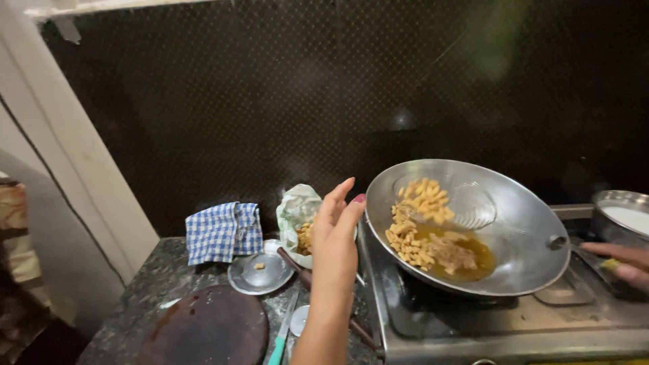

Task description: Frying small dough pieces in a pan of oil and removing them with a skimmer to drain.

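Note:
A steel wok (pixel 514 203) sits tilted on the stove (pixel 473 331). It holds small golden fried pieces (pixel 419 203) and brownish oil with darker bits (pixel 460 253). My left hand (pixel 334 236) is raised just left of the wok's rim, fingers straight and close together, holding nothing. My right hand (pixel 622 263) lies low at the frame's right edge, beyond the wok's small side handle (pixel 556 241). A small yellow bit shows under its fingers, and most of the hand is cut off.
On the dark stone counter are a blue checked cloth (pixel 223 232), a small steel lid (pixel 260 274), a crumpled bag of fried pieces (pixel 297 216), a round dark board (pixel 206 328), a teal-handled knife (pixel 280 345) and a dark stick (pixel 297 267). A steel pot (pixel 625 216) stands at right.

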